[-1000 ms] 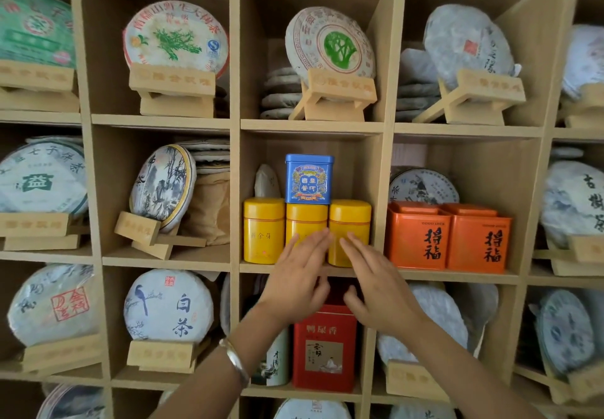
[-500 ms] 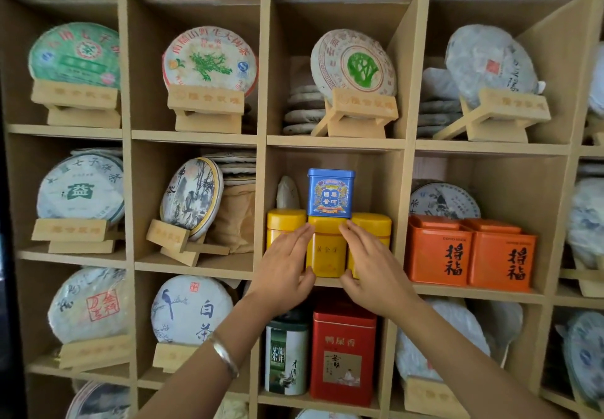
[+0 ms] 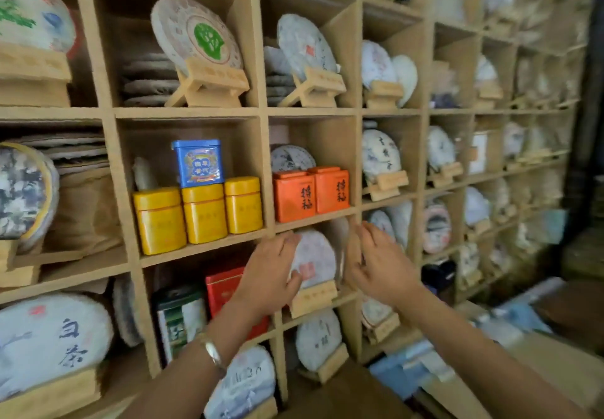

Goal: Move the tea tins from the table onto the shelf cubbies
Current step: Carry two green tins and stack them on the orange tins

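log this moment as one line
phase: hands empty, off tins | left hand: open | right hand: open | yellow tins: three in cubby | blue tin: on top

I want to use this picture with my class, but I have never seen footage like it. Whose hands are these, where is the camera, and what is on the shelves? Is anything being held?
There is no machine here. A person wears a wide-angle camera on the head, so you look forward and down at their own two bare hands.

In front is a wooden shelf of square cubbies. One cubby holds three yellow tins in a row with a blue tin on top. The next cubby to the right holds two orange tins. Most other cubbies show round paper-wrapped discs on small wooden stands.

The left hand and right hand are open in front of the cubby below the orange tins. Neither holds anything.
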The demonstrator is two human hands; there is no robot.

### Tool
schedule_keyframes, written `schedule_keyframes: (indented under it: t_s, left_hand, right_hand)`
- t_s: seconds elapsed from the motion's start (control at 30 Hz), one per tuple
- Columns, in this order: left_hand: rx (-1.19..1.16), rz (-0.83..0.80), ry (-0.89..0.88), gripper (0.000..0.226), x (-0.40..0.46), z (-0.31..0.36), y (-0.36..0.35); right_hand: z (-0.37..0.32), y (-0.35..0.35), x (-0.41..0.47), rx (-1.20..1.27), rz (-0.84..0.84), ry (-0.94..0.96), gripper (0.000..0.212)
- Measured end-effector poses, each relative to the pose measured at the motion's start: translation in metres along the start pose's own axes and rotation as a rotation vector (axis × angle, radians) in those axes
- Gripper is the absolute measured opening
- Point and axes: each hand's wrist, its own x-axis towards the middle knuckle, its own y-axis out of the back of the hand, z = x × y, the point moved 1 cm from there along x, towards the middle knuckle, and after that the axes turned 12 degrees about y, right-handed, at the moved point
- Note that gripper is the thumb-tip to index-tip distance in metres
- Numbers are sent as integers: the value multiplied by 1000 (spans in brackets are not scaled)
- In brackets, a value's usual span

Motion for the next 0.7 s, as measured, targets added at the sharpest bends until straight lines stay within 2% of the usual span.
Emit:
schedule_keyframes:
  t_s: [0.13, 0.27, 0.47, 0.6, 0.7]
  left_hand:
    - [-141, -126, -146, 61, -2, 93, -52]
    - [-273, -211, -296, 61, -13, 242, -77]
    - [-542, -262, -620, 63, -66, 479, -50]
    - [-668, -301, -765, 61, -124, 608, -27]
    - [-726, -361, -862, 62, -170, 695, -16]
  right_hand:
    - [47, 64, -136, -192, -120, -305, 70]
    - [66, 157, -284, -412, -191, -617, 63]
    - [44, 303, -472, -678, -225, -953, 62]
    - [14, 377, -580, -754, -231, -1148, 48]
    - [-4, 418, -662, -769, -238, -1264, 52]
